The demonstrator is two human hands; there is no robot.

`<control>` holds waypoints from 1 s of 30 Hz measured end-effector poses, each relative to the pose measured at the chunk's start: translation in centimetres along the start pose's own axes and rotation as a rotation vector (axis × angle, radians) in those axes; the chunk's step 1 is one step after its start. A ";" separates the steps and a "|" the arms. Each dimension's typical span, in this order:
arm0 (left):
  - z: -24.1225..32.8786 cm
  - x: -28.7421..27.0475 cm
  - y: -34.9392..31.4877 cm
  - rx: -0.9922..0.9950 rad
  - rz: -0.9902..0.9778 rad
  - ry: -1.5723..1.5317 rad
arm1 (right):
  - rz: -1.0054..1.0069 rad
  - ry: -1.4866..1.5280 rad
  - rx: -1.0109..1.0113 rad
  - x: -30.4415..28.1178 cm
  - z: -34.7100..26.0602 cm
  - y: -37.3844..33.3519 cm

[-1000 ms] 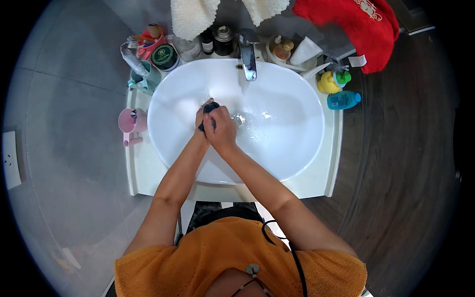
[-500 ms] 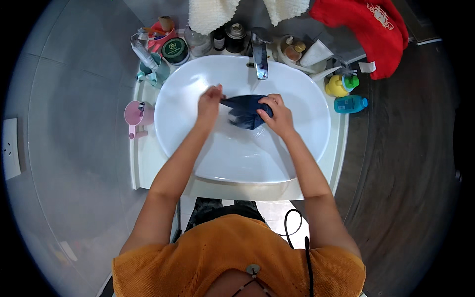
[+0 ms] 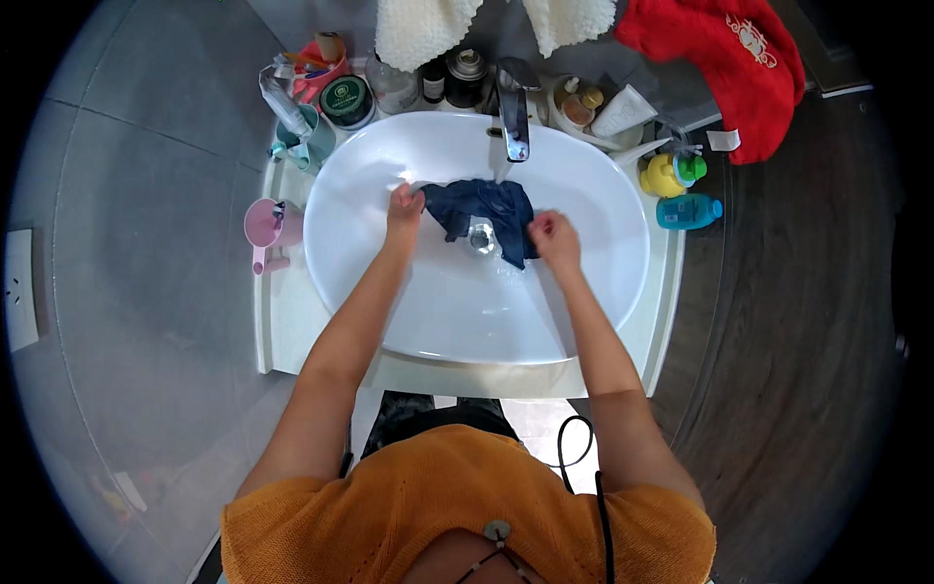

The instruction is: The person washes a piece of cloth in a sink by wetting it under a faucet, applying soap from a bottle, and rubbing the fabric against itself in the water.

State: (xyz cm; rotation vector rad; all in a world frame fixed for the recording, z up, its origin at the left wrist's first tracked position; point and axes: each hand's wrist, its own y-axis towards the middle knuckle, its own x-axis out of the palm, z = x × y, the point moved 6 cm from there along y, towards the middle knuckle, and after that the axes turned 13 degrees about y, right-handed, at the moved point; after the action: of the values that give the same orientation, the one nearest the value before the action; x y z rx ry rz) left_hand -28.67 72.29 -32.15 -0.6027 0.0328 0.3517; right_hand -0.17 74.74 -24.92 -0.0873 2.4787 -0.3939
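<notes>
A wet dark blue cloth (image 3: 484, 202) is spread between my hands over the white sink (image 3: 438, 316), under the tap (image 3: 514, 107). My left hand (image 3: 405, 212) is closed on its left corner. On the other side my right hand (image 3: 556, 240) pinches its right edge, fingers curled in. The cloth's lower middle bows upward, baring the round metal drain (image 3: 481, 237). A thin stream of water seems to fall from the tap onto the cloth's back edge. Whether the cloth is a garment or a plain rag, I cannot tell.
Left of the sink stand a pink cup (image 3: 263, 224), a teal cup (image 3: 316, 141) and a green-lidded jar (image 3: 345, 100). To the right are a yellow bottle (image 3: 664, 176) and a blue bottle (image 3: 688, 211). White towels (image 3: 423, 34) and a red cloth (image 3: 725, 68) hang behind.
The bunched cloth has been opened out between my hands. My right hand has shifted down and slightly right, from gripping the bunch to pinching an edge. My left hand has dropped a little.
</notes>
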 end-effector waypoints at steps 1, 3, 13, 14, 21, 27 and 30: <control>-1.3 -0.1 0.3 -0.055 0.052 0.026 | -0.056 -0.066 0.026 1.2 -0.2 -1.6; -2.8 1.3 0.6 -0.010 0.020 0.030 | -0.049 -0.286 -0.124 3.1 -1.2 -4.1; 1.7 -1.1 -1.6 0.274 0.033 -0.017 | -0.184 0.591 -0.092 -1.4 1.3 -1.6; 2.6 -1.8 -2.1 0.325 -0.013 -0.109 | -0.190 0.620 -0.080 -2.9 0.9 -1.5; 10.3 -3.3 -8.8 0.402 -0.186 0.079 | -0.234 0.630 -0.095 -6.6 -4.9 -2.7; 7.9 -3.0 -4.6 0.557 -0.091 0.341 | -0.014 0.081 -0.314 -6.5 -4.1 -0.1; 5.6 -2.7 -3.8 0.454 0.032 0.312 | -0.019 -0.209 -0.598 -3.8 -4.9 -0.7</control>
State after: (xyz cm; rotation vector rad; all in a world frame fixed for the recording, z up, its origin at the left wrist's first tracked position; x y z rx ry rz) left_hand -30.35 71.66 -25.11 -0.2017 0.4122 0.2660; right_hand -0.04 75.96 -18.84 -0.3738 2.3069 0.3436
